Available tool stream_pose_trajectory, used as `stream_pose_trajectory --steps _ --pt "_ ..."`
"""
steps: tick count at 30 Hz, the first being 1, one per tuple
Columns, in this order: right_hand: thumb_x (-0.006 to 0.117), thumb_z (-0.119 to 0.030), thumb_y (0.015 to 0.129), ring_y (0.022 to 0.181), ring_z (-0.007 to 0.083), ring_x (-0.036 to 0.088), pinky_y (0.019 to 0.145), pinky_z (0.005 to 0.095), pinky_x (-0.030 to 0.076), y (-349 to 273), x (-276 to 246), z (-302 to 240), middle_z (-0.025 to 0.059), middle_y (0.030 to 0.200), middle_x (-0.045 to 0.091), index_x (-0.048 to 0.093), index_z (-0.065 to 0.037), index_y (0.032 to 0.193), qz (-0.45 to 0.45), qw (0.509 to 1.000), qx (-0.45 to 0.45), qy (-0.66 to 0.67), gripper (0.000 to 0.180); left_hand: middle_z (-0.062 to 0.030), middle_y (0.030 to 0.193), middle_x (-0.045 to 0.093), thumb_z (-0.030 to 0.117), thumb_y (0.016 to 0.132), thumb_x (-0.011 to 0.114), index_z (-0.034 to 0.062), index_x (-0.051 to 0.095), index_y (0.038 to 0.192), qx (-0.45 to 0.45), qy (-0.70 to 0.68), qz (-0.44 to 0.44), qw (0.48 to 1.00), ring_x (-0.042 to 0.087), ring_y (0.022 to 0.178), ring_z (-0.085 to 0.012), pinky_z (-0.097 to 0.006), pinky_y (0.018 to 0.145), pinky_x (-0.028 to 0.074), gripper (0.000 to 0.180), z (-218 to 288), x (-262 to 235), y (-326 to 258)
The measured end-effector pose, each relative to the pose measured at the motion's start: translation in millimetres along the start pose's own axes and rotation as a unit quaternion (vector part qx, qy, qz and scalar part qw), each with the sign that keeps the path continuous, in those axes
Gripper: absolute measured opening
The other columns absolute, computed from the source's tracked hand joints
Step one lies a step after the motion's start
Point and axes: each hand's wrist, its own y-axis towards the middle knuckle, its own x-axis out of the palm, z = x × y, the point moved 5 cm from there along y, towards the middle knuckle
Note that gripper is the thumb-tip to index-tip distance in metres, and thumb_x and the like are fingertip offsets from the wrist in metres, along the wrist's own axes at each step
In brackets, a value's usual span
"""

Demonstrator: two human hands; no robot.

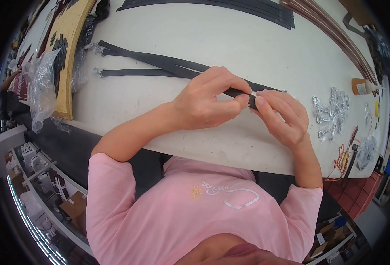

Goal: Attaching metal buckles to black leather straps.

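Observation:
Both hands meet over the white table, at the end of a black strap (236, 92). My left hand (208, 97) pinches this strap between thumb and fingers. From the other side my right hand (283, 114) presses thumb and fingertips on its end. A small pale bit shows between the fingertips, too little to name. Other black straps (146, 57) lie crossed on the table behind and to the left of my hands. Their left ends carry metal hardware partly wrapped in clear plastic (98, 48).
Several metal snap hooks in clear plastic (332, 112) lie to the right, near an orange-brown glue bottle (360, 86). Long black strips (212, 8) and brown strips (332, 35) lie along the far side. A yellow wooden board (66, 84) edges the left. Tools with orange cord (346, 154) sit at the right corner.

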Motion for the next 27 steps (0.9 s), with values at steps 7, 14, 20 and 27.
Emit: stream_pose_trajectory --steps 7,14,20,27 --pt "0.083 0.001 0.075 0.076 0.0238 0.071 0.065 0.0321 0.064 4 -3 -7 0.0157 0.092 0.072 0.068 0.001 0.091 0.033 0.999 -0.039 -0.019 0.022 -0.0121 0.099 0.071 -0.008 0.067 0.078 0.0060 0.065 0.091 0.078 0.001 0.015 0.997 0.064 0.076 -0.0202 -0.027 0.060 0.049 0.030 4 -2 -4" --pt "0.083 0.000 0.077 0.076 0.0243 0.071 0.062 0.0312 0.060 1 -3 -10 0.0154 0.092 0.072 0.069 -0.001 0.092 0.020 1.000 -0.004 -0.008 0.021 -0.0102 0.093 0.071 -0.008 0.068 0.077 0.0067 0.066 0.091 0.072 0.028 0.026 0.997 0.065 0.072 -0.0199 -0.028 0.058 0.050 0.029 0 -4 -2" --pt "0.068 -0.010 0.098 0.080 0.0092 0.067 0.075 0.0230 0.054 -33 32 27 0.0057 0.089 0.070 0.066 0.003 0.105 -0.095 0.643 0.592 0.476 0.015 -0.0022 0.076 0.064 0.013 0.080 0.080 0.0105 0.072 0.103 -0.062 0.103 -0.190 0.974 0.063 0.062 -0.0191 -0.031 0.052 0.050 0.024 -23 12 -8" --pt "0.069 -0.020 0.097 0.073 0.0081 0.063 0.078 0.0250 0.056 -43 37 37 0.0035 0.084 0.068 0.069 0.002 0.108 -0.143 0.590 0.615 0.503 0.024 -0.0022 0.080 0.064 0.016 0.083 0.079 0.0104 0.071 0.107 -0.066 0.077 -0.179 0.979 0.064 0.065 -0.0194 -0.031 0.054 0.050 0.026 -26 19 -12"
